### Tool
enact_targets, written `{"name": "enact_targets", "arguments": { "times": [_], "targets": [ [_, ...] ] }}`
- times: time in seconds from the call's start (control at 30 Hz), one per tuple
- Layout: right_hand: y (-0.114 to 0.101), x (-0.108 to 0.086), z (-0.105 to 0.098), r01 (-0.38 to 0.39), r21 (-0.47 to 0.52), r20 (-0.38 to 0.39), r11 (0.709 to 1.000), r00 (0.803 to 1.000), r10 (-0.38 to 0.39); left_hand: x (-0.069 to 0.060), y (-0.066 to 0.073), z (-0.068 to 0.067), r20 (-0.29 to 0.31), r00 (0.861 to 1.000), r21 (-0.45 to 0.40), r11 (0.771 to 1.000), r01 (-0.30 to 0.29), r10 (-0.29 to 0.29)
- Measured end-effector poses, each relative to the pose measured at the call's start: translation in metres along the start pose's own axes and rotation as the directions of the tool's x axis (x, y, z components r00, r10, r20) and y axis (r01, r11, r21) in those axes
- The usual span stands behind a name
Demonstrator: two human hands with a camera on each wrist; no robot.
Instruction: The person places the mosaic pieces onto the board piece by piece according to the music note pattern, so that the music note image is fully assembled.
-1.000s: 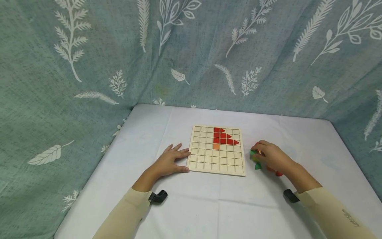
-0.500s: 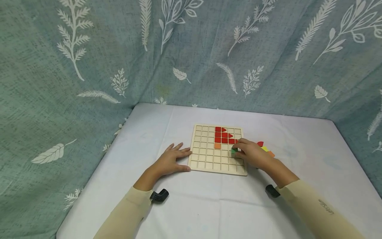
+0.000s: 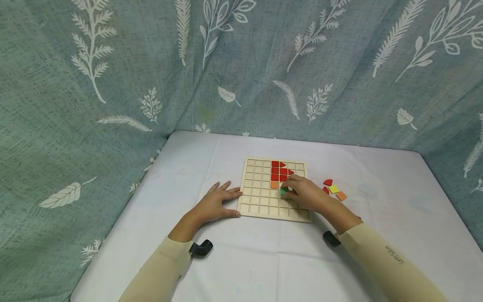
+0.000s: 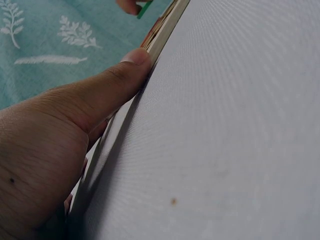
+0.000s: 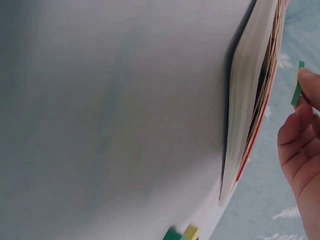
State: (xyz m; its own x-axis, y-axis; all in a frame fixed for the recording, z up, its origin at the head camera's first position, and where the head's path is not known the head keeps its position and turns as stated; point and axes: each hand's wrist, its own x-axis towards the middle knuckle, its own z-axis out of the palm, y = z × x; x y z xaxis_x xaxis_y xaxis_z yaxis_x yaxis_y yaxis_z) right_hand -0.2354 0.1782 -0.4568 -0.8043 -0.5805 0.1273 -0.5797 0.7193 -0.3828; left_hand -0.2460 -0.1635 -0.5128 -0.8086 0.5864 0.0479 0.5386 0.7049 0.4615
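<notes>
A wooden grid board [image 3: 260,209] lies flat on the white cloth. Red pieces [image 3: 275,171] fill several cells at its top middle, with one orange square [image 3: 274,184] below them. The right hand [image 3: 307,195] pinches a green piece [image 3: 284,191] over the board, just right of the orange square; in the right wrist view the green piece [image 5: 298,85] is between thumb and fingertips, off the board. The left hand [image 3: 216,203] rests at the board's left edge, fingers spread and fairly straight; in the left wrist view its thumb touches the board's side [image 4: 167,40].
Right of the board lie loose pieces: red ones [image 3: 328,182], a yellow square [image 3: 333,189] and an orange one [image 3: 341,196]. A green piece [image 5: 172,234] shows at the bottom of the right wrist view. A patterned curtain [image 3: 234,63] hangs behind the table.
The right hand has moved left from the loose pieces to over the board, carrying a green piece that it picked up there. The left hand has stayed at the board's edge.
</notes>
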Motion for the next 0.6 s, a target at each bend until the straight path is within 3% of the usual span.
{"name": "enact_targets", "arguments": {
  "times": [0.23, 0.47, 0.6],
  "targets": [
    [-0.004, 0.006, 0.004, -0.046, 0.066, 0.021, 0.997, 0.999, 0.045, 0.001, 0.001, -0.001, -0.001, 1.000, -0.007, 1.000, -0.009, 0.009],
    [-0.008, 0.016, 0.011, 0.000, 0.036, 0.055, 0.999, 0.998, -0.002, 0.000, 0.000, -0.001, 0.003, 1.000, -0.007, 1.000, 0.002, -0.002],
    [-0.009, 0.021, 0.012, -0.014, 0.027, 0.065, 1.000, 0.998, 0.012, 0.000, 0.000, -0.001, -0.011, 1.000, -0.016, 1.000, 0.006, -0.007]
  ]
}}
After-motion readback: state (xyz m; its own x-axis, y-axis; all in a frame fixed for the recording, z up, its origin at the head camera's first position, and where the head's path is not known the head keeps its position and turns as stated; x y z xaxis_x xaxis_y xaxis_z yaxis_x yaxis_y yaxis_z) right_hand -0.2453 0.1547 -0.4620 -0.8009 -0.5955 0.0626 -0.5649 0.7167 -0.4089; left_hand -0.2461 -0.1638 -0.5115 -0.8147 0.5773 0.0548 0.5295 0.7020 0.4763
